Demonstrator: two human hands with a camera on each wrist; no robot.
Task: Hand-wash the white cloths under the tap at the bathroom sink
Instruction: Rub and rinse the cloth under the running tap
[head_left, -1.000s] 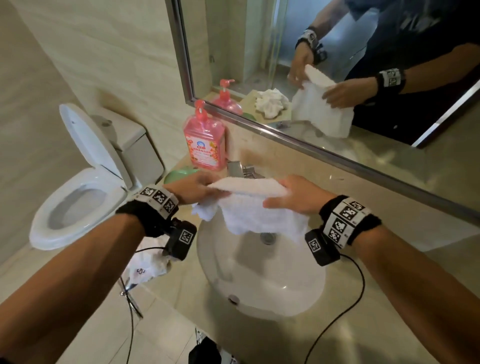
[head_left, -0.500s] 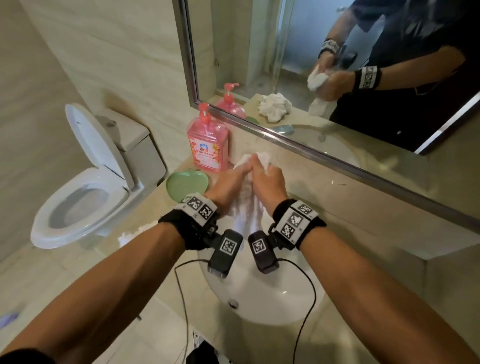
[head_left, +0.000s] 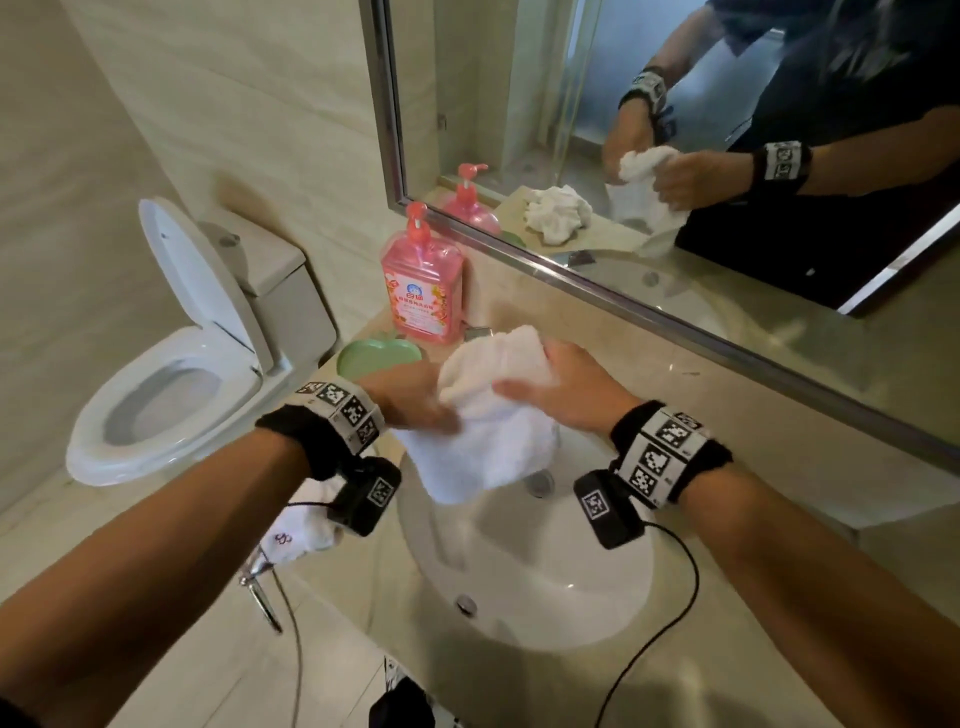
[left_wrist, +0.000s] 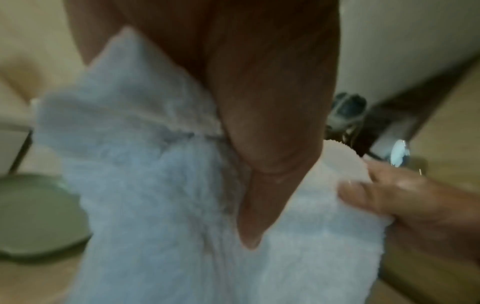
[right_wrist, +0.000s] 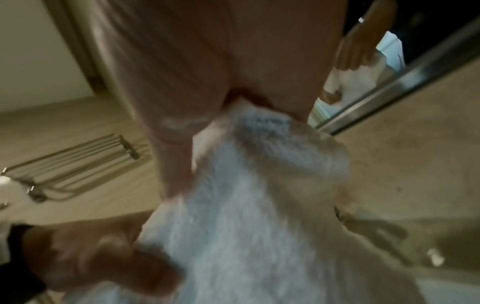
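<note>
1. Hands first: the left hand (head_left: 415, 400) and the right hand (head_left: 563, 392) both have their fingers curled round one white cloth (head_left: 488, 421), the left gripping its near-left side and the right clutching the bunched top.
2. Cloth hangs above the back half of the sink (head_left: 524, 587), its lower part drooping free towards the drain without touching the bowl, as far as the head view shows.
3. Tap (left_wrist: 397, 152) shows only as a chrome end just behind the cloth in the left wrist view; whether water runs I cannot tell, since no stream is visible.
4. Risk one: the dangling part could swing past the rim and drip onto the countertop (head_left: 779, 649) if the hands drift forward while rubbing.
5. Risk two: a wet towel is heavy and slick, so a loosened grip on either side could drop it into the bowl, or over the drain.
6. Risk three: the pink soap bottle (head_left: 423, 291) and green dish (head_left: 379, 356) stand close behind the left hand, and a wide elbow or wrist stroke could knock them over.
7. Risk four: a second white cloth (head_left: 301, 525) lies at the counter's left edge beneath the left wrist, and a brush of the forearm could push it off to the floor.
</note>
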